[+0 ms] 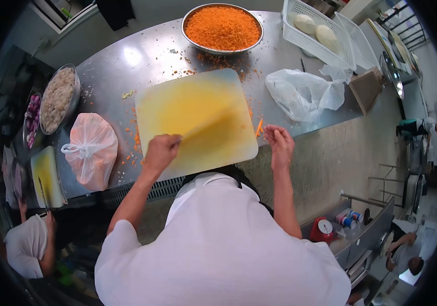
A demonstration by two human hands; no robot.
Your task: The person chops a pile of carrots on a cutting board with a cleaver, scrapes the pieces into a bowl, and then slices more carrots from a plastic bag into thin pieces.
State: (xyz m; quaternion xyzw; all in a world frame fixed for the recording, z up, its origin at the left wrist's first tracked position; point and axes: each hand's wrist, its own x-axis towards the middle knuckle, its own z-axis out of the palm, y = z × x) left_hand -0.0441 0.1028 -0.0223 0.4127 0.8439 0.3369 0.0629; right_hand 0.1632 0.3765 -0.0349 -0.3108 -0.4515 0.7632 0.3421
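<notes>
A large yellow-stained cutting board (203, 97) lies at the table's front edge. Over its left lower part my left hand (162, 152) is closed around the handle end of a knife (211, 124), whose blade is blurred and slants up to the right across the board. Just off the board's right edge, my right hand (280, 145) is raised with loosely bent fingers and nothing visible in it. Orange shreds (259, 127) lie between that hand and the board. Behind the board stands a metal bowl heaped with orange shreds (222, 28).
Left: tied plastic bag (92, 150), bowl of pale pieces (59, 99), purple pieces (32, 120), second board (47, 176) with a person (30, 245) beside it. Right: white plastic bag (305, 94), white basket (320, 38), brown box (365, 91). Another person (404, 250) is far right.
</notes>
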